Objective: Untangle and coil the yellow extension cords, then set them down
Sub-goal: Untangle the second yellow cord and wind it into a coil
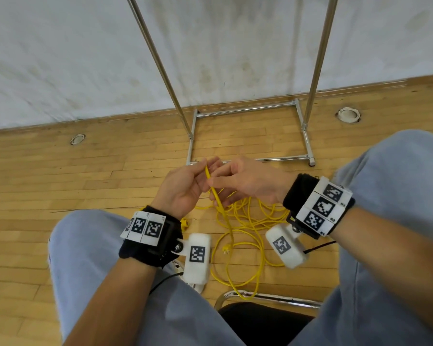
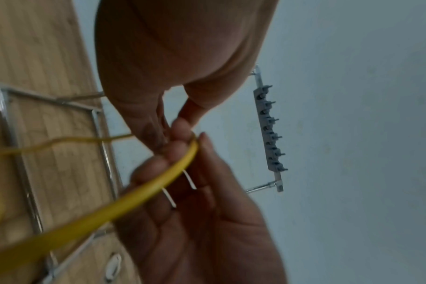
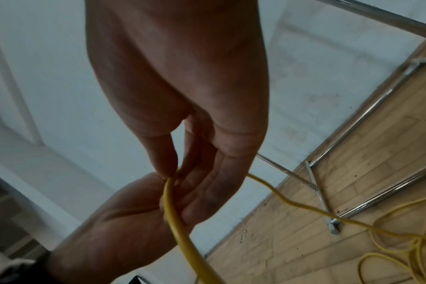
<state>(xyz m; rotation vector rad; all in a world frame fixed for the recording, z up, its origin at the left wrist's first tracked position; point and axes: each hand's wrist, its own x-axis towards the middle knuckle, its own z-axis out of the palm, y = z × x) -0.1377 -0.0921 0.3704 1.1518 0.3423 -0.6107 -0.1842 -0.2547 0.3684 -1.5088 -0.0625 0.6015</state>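
Note:
A tangle of yellow extension cords lies on the wooden floor between my knees, with a plug near its front and another yellow end by my left wrist. One strand rises from the pile to my hands, which meet above it. My left hand holds the strand's top across its fingers, the thumb beside it. My right hand pinches the same strand between thumb and finger. A thinner strand trails off to the pile.
A metal garment rack stands ahead against the white wall, its base frame on the floor just beyond my hands. A chrome chair edge is under me. Round floor fittings sit at left and right.

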